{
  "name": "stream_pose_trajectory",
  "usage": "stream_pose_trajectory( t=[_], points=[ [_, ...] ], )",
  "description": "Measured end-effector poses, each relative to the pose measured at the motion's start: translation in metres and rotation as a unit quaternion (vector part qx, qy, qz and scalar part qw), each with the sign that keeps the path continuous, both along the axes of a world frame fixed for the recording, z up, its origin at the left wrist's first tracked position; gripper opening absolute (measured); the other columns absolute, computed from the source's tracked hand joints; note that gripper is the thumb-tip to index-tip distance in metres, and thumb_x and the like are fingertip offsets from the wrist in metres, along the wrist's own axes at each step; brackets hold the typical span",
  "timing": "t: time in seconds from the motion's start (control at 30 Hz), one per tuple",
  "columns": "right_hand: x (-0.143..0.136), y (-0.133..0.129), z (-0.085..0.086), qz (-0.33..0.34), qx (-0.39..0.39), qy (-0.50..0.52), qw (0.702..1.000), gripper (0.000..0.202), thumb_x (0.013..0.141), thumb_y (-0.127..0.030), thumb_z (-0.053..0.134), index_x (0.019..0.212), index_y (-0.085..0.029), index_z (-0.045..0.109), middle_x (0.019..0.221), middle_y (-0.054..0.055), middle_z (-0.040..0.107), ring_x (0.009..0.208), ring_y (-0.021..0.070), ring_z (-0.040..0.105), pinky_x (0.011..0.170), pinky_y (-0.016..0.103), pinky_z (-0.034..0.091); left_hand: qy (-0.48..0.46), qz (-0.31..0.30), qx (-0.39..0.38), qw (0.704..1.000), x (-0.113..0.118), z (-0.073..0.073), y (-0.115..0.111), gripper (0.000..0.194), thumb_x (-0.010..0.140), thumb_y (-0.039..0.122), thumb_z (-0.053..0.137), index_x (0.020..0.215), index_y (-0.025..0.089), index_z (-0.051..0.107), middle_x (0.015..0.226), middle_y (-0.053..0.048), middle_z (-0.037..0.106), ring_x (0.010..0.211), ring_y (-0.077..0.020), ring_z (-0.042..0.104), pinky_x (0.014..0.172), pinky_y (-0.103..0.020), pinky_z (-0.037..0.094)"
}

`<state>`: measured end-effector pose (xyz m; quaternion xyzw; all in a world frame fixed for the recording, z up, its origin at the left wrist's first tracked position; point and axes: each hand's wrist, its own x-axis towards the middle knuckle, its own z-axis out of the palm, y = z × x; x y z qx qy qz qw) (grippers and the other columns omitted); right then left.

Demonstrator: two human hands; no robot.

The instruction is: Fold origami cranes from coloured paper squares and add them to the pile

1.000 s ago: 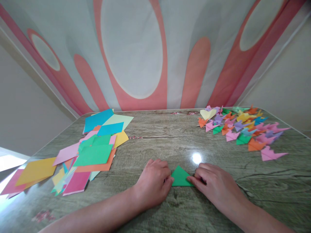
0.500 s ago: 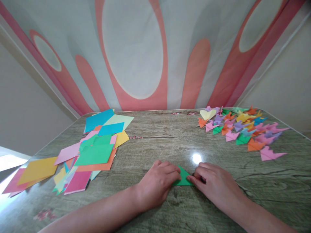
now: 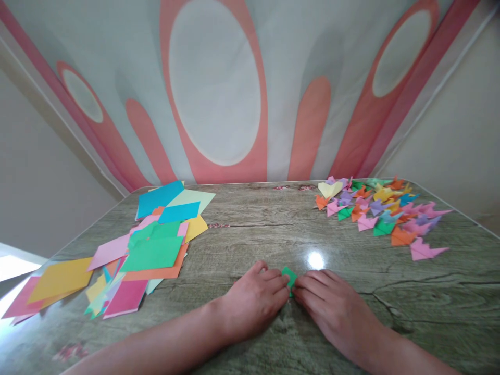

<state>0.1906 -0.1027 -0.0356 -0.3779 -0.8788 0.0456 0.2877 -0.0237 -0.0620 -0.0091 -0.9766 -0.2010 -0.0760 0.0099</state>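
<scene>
A small piece of folded green paper lies on the table between my two hands, partly covered by their fingers. My left hand presses on its left side, fingers bent and closed over the paper. From the right, my right hand has its fingertips drawn together at the paper's right edge. Most of the fold and the thumb tips are hidden beneath the hands.
Loose coloured sheets, a green sheet among them, overlap on the left of the wood-patterned table. Several folded paper birds stand at the back right, a pink bird nearest. A patterned curtain hangs behind.
My right hand has moved left, closer to my left hand, and its fingers now lie over the paper. The green paper's right corner no longer sticks out, so less green shows.
</scene>
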Motion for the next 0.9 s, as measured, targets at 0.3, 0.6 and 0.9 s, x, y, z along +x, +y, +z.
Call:
stream_pose_trajectory(
  t=[0.3,0.6,0.9],
  points=[
    [0.0,0.031,0.008,-0.005,-0.029,-0.108,0.994,0.012,0.086,-0.008,0.06,0.08,-0.017,0.062,0.08,0.002,0.061,0.083,0.0204,0.052,0.077,0.036,0.04,0.051,0.007,-0.02,0.998,0.006,0.009,0.026,0.01,0.092,0.018,0.05,0.093,0.015,0.06,0.099,-0.008,0.066,0.095,-0.0219,0.058,0.083,-0.035,0.039],
    [0.009,0.023,0.004,0.01,0.009,-0.093,0.996,0.015,0.093,-0.012,0.053,0.095,-0.019,0.065,0.09,0.003,0.064,0.089,0.0217,0.054,0.078,0.036,0.038,0.065,-0.023,-0.026,0.997,-0.002,0.02,0.025,0.011,0.094,0.02,0.05,0.098,0.018,0.059,0.113,-0.008,0.063,0.102,-0.0223,0.058,0.086,-0.034,0.039],
    [0.023,0.03,0.008,0.012,-0.013,-0.085,0.996,0.017,0.088,-0.007,0.059,0.075,-0.018,0.06,0.092,0.002,0.066,0.091,0.0197,0.055,0.078,0.035,0.037,0.082,-0.041,-0.021,0.996,-0.005,0.024,0.029,0.011,0.096,0.023,0.049,0.098,0.02,0.059,0.119,-0.008,0.062,0.107,-0.0221,0.057,0.089,-0.034,0.038]
  ],
)
